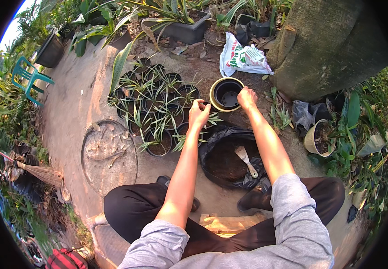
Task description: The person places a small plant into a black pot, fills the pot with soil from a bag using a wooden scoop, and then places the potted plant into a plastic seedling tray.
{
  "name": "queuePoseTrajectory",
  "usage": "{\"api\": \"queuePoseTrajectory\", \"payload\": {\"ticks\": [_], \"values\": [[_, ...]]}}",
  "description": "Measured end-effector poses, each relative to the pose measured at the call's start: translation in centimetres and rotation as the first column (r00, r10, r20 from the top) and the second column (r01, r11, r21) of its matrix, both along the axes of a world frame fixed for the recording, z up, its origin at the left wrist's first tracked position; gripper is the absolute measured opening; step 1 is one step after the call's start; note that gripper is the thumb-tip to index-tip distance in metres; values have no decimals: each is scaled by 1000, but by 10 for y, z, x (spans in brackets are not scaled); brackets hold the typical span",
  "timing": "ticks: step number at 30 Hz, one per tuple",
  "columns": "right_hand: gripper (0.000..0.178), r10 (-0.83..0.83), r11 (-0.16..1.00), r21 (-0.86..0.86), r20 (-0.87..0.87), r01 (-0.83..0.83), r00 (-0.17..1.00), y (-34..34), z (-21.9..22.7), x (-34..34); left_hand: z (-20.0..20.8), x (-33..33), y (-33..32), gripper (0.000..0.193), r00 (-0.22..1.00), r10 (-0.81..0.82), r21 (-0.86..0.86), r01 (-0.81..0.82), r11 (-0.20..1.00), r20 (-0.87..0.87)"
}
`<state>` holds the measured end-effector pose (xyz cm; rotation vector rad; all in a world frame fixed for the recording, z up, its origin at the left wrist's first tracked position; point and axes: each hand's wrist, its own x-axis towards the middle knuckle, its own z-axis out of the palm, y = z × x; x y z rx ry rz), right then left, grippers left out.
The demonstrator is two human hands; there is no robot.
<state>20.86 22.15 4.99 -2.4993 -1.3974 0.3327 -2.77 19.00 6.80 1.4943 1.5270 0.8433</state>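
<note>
My right hand (247,98) is closed at the right rim of a cream flower pot (213,99), which has a black plastic pot (228,95) nested inside it. To the left of that pot, my left hand (198,114) is held with thumb and fingers apart, close to the leaves of the potted plants. Several small black pots with striped, narrow-leaved plants (158,107) stand grouped on the left. Below my hands lies an open black plastic bag (207,168) of dark soil (223,159). A scraper (244,157) with a pale handle rests on the soil.
A white printed sack (232,58) lies behind the pots, beside a large tree trunk or rock (328,49). A tilted cream pot (311,139) stands at right. Leftward are a round cover (108,152), a broom (41,174) and a green chair (32,78). A wooden stool (232,223) sits between my legs.
</note>
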Motion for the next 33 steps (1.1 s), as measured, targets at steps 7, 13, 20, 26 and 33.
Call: {"api": "queuePoseTrajectory", "payload": {"ticks": [7, 13, 20, 26, 33], "values": [[41, -73, 997, -45, -135, 68, 988, -22, 1, 26, 3, 11, -15, 51, 994, -103, -32, 104, 994, 43], [35, -191, 981, -14, -157, 191, 969, -38, 0, 22, 0, 13, -26, 54, 982, -182, -2, 182, 983, -51], [24, -93, 991, 95, 35, 89, 995, -46, 5, 43, -11, 12, -24, 52, 985, -166, -33, 168, 985, 48], [32, -89, 977, 199, 34, 81, 995, -54, 37, 60, 18, 19, -35, 59, 970, -170, -102, 190, 977, 175], [33, 196, 935, 331, -179, -128, 964, -104, 102, 44, 77, 22, -56, 93, 880, -122, -234, 252, 939, 459]]}}
